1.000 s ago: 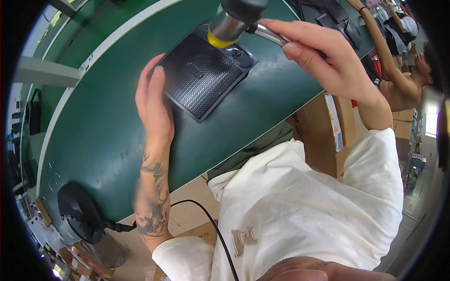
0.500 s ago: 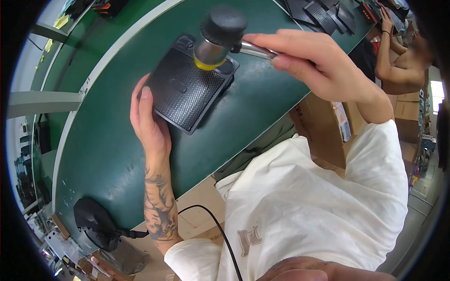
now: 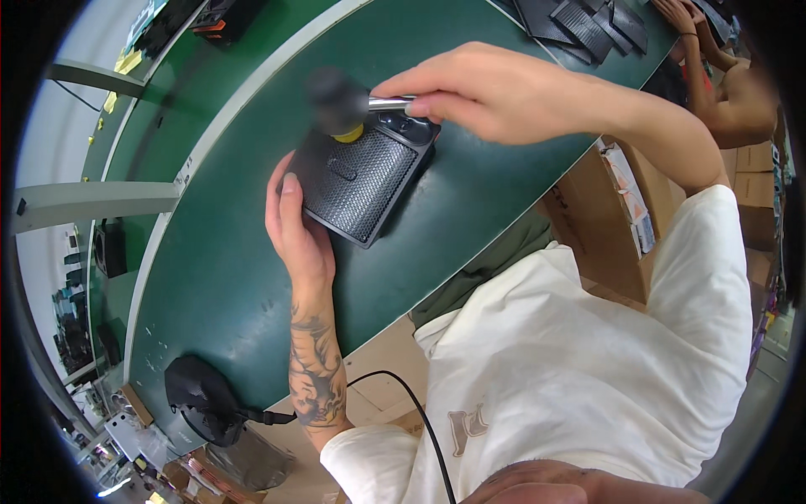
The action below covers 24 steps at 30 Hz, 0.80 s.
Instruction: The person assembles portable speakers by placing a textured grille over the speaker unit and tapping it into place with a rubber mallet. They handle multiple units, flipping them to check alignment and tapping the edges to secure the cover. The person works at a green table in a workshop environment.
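Observation:
A black rectangular box with a mesh grille [image 3: 363, 178] lies flat on the green workbench [image 3: 210, 277]. My left hand [image 3: 295, 228] rests flat against its near left edge, fingers together, steadying it. My right hand [image 3: 487, 92] grips the metal handle of a black rubber mallet [image 3: 337, 99] with a yellow band under its head. The mallet's head touches the grille's far left corner.
A black round device with a cable [image 3: 201, 396] sits at the bench's near left end. Several black grille panels [image 3: 588, 21] lie at the far right, where another person's arms [image 3: 722, 84] work. Cardboard boxes [image 3: 617, 218] stand under the bench edge.
The mallet has swung down and left onto the box's far corner. My left hand stays pressed against the box's edge.

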Each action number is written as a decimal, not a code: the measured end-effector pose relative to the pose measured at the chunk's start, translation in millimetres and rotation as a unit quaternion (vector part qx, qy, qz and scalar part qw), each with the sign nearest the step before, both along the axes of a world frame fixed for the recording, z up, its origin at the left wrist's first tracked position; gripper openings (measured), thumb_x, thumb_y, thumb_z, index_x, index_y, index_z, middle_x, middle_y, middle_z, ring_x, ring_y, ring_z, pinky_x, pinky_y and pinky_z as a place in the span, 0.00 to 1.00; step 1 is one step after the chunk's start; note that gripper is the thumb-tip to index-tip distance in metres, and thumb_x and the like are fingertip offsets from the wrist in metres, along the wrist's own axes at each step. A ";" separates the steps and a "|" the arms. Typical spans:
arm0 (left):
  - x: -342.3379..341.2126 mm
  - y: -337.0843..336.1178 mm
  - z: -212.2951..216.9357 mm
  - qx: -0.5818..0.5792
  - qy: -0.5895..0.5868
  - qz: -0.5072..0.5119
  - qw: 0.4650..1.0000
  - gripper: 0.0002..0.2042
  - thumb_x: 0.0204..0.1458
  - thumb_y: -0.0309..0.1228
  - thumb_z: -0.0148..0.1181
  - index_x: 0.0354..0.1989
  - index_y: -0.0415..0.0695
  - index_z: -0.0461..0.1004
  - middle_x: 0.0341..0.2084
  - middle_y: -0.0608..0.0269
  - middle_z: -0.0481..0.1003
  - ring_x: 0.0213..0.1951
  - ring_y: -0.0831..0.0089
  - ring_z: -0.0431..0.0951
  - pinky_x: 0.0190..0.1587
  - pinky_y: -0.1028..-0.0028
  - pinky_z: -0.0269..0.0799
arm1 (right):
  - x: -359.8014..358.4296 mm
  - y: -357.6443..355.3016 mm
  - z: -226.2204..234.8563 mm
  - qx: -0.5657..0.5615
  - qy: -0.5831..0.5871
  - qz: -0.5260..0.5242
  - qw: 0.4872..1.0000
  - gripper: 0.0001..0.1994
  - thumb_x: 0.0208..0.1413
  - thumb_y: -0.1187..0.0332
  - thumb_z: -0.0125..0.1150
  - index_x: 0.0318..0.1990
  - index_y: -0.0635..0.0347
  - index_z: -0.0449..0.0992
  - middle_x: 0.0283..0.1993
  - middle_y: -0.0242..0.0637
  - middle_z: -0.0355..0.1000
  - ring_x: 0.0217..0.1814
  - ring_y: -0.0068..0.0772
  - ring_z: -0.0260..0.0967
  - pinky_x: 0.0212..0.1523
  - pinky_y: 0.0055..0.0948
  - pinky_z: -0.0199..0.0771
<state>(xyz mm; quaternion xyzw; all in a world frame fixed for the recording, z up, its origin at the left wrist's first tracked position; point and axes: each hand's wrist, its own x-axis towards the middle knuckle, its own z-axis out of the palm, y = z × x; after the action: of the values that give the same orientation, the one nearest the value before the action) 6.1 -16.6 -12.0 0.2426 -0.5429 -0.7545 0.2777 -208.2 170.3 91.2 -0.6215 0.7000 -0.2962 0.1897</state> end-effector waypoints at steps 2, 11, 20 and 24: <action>1.8 -1.0 -1.4 -0.002 0.005 -0.004 1.000 0.21 0.70 0.35 0.49 0.65 0.34 0.68 0.57 0.52 0.74 0.58 0.66 0.76 0.62 0.67 0.71 | -4.6 2.4 6.5 -0.012 -0.015 -0.012 1.000 0.17 0.67 0.71 0.55 0.62 0.61 0.76 0.37 0.45 0.78 0.37 0.38 0.74 0.41 0.31 0.74; 8.9 -9.2 -5.0 -0.544 0.069 -0.048 0.835 0.43 0.53 0.61 0.66 0.68 0.39 0.66 0.72 0.43 0.56 0.75 0.47 0.52 0.75 0.49 0.45 | -61.4 88.8 -59.7 -0.071 0.156 -0.155 0.973 0.17 0.63 0.75 0.59 0.59 0.59 0.77 0.42 0.41 0.74 0.41 0.42 0.72 0.45 0.33 0.73; 14.2 15.4 19.9 -0.686 -0.026 -0.079 0.723 0.30 0.38 0.40 0.75 0.55 0.45 0.80 0.63 0.45 0.70 0.66 0.39 0.65 0.67 0.47 0.62 | 7.3 127.6 -99.3 -0.224 0.050 -0.229 0.946 0.13 0.54 0.81 0.64 0.47 0.66 0.81 0.37 0.43 0.76 0.41 0.44 0.75 0.43 0.39 0.75; 1.3 6.1 78.1 -0.690 -0.059 -0.008 0.721 0.23 0.37 0.39 0.72 0.45 0.45 0.83 0.59 0.49 0.73 0.62 0.43 0.69 0.63 0.49 0.66 | 23.8 117.0 -115.2 -0.226 -0.015 -0.225 0.948 0.11 0.52 0.79 0.67 0.44 0.64 0.82 0.30 0.38 0.75 0.33 0.43 0.73 0.36 0.38 0.74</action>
<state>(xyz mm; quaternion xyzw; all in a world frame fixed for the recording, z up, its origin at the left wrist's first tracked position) 7.5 -10.6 66.0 0.0231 -0.9306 -0.1572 0.3297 -184.4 287.3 -24.1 -0.4698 0.7334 -0.4910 -0.0174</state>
